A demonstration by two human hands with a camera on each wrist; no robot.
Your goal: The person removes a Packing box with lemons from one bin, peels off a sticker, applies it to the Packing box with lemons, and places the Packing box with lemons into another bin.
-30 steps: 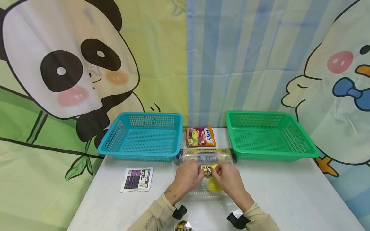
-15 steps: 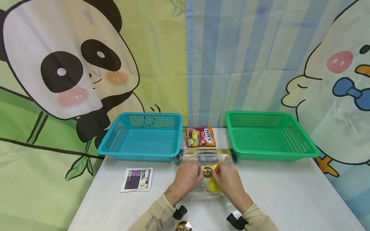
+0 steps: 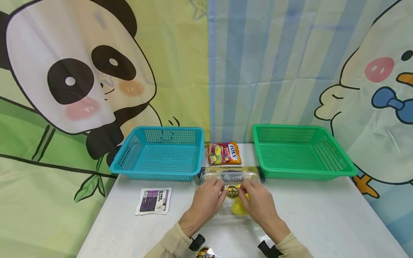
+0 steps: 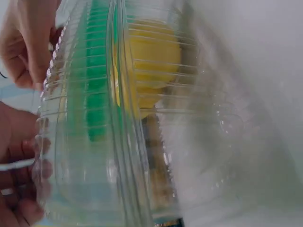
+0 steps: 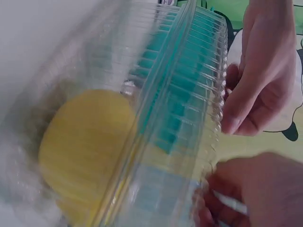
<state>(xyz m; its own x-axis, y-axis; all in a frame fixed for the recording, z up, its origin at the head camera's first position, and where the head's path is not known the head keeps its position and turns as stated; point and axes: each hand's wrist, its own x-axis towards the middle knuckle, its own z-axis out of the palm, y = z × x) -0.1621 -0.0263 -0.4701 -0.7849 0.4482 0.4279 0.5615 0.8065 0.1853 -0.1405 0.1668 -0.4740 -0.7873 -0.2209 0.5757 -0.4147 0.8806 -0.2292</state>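
A clear plastic clamshell box point(image 3: 222, 216) with ribbed sides sits in front of me in the head view. Yellow round fruits point(image 3: 238, 208) show through it, large in the right wrist view, and a round dark label point(image 3: 232, 192) is on its lid. My left hand point(image 3: 208, 197) pinches the box's far rim left of the label. On the other side my right hand point(image 3: 260, 202) has its thumb and curled fingers at the same rim. Both wrist views show fingertips of the two hands along the scalloped edge, some seen through the plastic.
A blue basket point(image 3: 158, 177) stands back left and a green basket point(image 3: 306, 174) back right. Between them lie a Fox's candy bag point(image 3: 223, 153) and a spaghetti pack point(image 3: 251, 171). A white and purple packet point(image 3: 154, 201) lies left; another round label point(image 3: 204, 252) shows near the front.
Both hands have loosened from tighter fists, thumbs now pointing farther out. The left wrist has shifted slightly left and the right wrist slightly right. The box stays where it was.
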